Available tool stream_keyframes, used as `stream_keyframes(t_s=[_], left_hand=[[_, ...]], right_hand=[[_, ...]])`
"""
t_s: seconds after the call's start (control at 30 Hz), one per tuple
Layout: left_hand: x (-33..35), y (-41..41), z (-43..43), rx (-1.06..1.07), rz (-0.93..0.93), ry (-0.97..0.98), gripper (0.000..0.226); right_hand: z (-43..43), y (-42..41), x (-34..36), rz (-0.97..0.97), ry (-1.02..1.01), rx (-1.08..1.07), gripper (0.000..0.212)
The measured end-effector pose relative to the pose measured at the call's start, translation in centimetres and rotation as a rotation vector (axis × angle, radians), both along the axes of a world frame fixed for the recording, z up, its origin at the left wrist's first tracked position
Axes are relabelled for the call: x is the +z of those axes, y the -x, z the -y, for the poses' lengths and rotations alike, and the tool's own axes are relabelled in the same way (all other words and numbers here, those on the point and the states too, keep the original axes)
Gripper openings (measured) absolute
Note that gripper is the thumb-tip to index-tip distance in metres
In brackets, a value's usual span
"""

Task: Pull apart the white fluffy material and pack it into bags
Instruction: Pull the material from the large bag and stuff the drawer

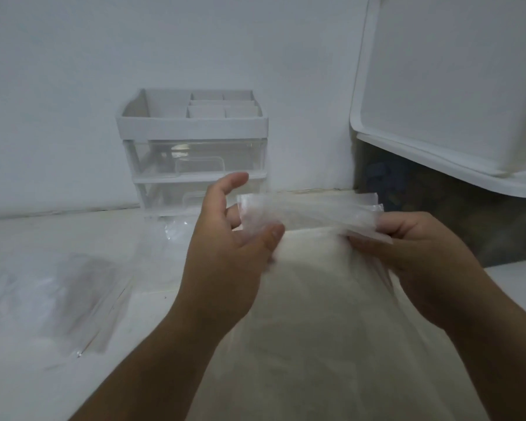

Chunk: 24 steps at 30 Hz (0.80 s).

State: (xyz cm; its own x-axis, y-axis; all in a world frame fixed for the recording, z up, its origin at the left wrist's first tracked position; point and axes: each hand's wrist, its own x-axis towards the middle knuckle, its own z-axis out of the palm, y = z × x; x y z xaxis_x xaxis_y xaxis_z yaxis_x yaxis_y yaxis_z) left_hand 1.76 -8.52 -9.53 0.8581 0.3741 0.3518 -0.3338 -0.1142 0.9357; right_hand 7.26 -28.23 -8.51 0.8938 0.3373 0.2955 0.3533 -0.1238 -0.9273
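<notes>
The person is holding up a big clear plastic bag (310,211) that is puffing out with soft white fluffy material (316,314). The left hand (231,247) is pinching the bag's top strip at its 9 o'clock end, thumb in front and fingers behind, with one finger sticking up free. The right hand (413,253) is curling its fingers round the top strip at the 3 o'clock end. Both hands are gripping the top, I think, because the bag looks full and they are getting ready to press its mouth shut. The fluff is sitting inside the bag, between the two hands and below them, toward 6 o'clock. Some flat clear empty bags (67,293) are lying on the white table (28,375) at 8 o'clock, near enough to grab next. A white box with clear drawers (192,153) is standing at 11 o'clock.
</notes>
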Motion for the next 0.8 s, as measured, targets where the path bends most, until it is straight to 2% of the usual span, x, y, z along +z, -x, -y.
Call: stream_keyframes(t_s=[0.1,0.17,0.2,0.3,0.37,0.4,0.53,0.63,0.7,0.73,0.8], left_hand=[[1.4,-0.1,-1.2,0.031,-0.027,-0.104,0.069],[2.9,-0.4,-2.6,-0.048,-0.092,-0.261,0.078],[3.7,-0.5,-3.2,-0.134,-0.125,-0.304,0.074],[5.1,-1.0,-4.6,-0.335,-0.204,-0.246,0.039],[4.6,-1.4,-6.0,-0.3,-0.252,-0.236,0.016],[4.2,-1.6,-6.8,-0.281,-0.276,-0.232,0.013],[3.4,-1.7,-9.6,-0.337,-0.37,-0.302,0.022],[3.7,-1.3,-11.6,-0.395,-0.48,-0.527,0.024],[3.9,-1.2,-13.2,-0.353,-0.576,-0.685,0.027],[4.2,-1.0,-13.8,-0.298,-0.623,-0.733,0.037],[5.1,-0.7,-14.2,-0.179,-0.637,-0.774,0.079]], right_hand=[[-0.8,0.0,2.0,-0.019,-0.014,-0.019,0.013],[-1.7,-0.1,4.0,-0.005,0.047,-0.02,0.011],[-2.1,-0.2,5.0,0.004,0.058,-0.019,0.012],[-3.4,-0.8,7.2,0.043,0.016,-0.088,0.011],[-4.3,-1.3,8.2,0.083,-0.002,-0.131,0.013],[-4.7,-1.8,8.3,0.103,-0.005,-0.154,0.015],[-5.2,-3.3,7.5,0.097,0.009,-0.224,0.021],[-5.6,-4.1,6.5,0.009,0.03,-0.204,0.017],[-5.8,-4.4,6.2,-0.033,0.073,-0.199,0.017],[-5.9,-4.5,6.2,-0.05,0.093,-0.182,0.016],[-6.1,-4.4,6.3,-0.074,0.127,-0.14,0.016]])
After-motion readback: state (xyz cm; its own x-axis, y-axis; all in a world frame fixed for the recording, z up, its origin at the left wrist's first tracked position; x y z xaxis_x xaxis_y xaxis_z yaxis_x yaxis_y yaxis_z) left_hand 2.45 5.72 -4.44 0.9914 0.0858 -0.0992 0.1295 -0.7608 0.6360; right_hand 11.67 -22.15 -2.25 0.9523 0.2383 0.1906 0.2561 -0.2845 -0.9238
